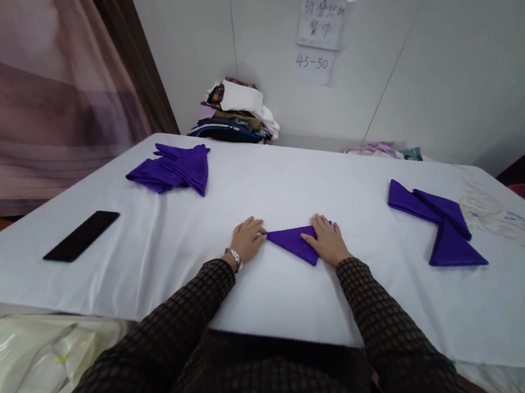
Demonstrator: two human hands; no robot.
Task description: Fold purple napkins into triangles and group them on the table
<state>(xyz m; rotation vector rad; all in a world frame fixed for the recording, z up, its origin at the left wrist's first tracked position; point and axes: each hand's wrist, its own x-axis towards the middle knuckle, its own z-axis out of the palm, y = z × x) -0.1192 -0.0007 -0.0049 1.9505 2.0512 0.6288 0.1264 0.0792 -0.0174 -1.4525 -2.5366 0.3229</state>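
A purple cloth napkin (291,241), folded into a narrow triangle, lies flat on the white tablecloth in front of me. Its pointed tip faces left, where my left hand (248,237) pinches it between thumb and fingers. Over the wide right end rests my right hand (328,240), its fingers spread and pressing the cloth down. My right hand covers part of that end. On my left wrist is a silver bracelet (234,258).
Crumpled purple napkins (176,168) lie at the left, folded purple ones (441,221) at the right. A flat black object (81,236) is near the left edge of the white table (177,276). Behind, a clothes pile (239,111) stands by the wall, below a paper sign (322,21).
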